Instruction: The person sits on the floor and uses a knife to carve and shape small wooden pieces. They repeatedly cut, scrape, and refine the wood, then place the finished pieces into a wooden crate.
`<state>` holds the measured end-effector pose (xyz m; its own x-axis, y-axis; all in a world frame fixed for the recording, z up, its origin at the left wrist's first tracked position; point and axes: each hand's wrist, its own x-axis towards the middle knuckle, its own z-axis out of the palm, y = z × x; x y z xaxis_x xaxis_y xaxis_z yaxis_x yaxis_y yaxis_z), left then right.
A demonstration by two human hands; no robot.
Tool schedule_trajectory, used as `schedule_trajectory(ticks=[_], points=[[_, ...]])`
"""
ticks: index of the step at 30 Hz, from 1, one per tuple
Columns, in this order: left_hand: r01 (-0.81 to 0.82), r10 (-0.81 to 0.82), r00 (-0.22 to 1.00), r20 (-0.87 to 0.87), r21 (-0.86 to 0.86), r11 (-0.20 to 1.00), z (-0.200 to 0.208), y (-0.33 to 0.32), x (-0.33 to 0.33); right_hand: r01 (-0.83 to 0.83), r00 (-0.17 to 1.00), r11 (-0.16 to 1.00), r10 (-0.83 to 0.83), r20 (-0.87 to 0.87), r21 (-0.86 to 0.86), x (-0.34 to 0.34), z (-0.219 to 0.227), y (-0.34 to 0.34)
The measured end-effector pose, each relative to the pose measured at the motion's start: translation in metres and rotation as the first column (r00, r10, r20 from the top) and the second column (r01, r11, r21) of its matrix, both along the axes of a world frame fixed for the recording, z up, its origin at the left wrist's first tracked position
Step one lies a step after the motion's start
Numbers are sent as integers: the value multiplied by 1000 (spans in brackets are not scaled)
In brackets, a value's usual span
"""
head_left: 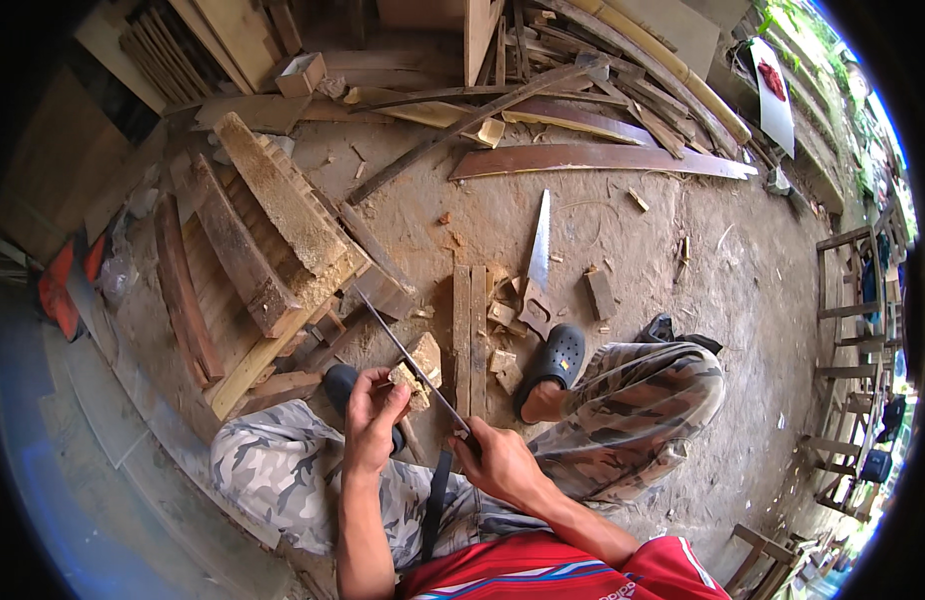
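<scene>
My left hand [371,415] grips a small, rough-cut wood block [426,358] above the ground between my legs. My right hand [505,463] is closed round the near end of a long, narrow, dark metal blade [391,334]. That blade slants up and to the left across the block, touching or nearly touching it. It appears edge-on, so I cannot tell whether it is a knife, a machete or a file. Its handle is hidden in my fist.
A handsaw [540,250] lies ahead, by my clog [555,366]. Two wood strips [470,335] and offcuts [504,368] lie near my feet. At left stands a low wooden bench [228,270] bearing heavy boards. A lumber pile [623,90] lies far back; wooden frames [848,340] line the right.
</scene>
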<state>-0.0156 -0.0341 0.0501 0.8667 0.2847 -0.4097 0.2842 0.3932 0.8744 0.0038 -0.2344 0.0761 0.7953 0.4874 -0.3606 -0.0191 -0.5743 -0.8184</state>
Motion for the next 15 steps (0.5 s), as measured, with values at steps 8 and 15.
schedule_trajectory(ticks=[8,15], points=[[12,-11,1000,-28,19,1000,5,-1,-1,74,993,997,-76,92,21,-5,-7,7],[-10,10,1000,3,-19,1000,3,-7,2,14,997,999,-11,70,-39,-8,-24,-7]])
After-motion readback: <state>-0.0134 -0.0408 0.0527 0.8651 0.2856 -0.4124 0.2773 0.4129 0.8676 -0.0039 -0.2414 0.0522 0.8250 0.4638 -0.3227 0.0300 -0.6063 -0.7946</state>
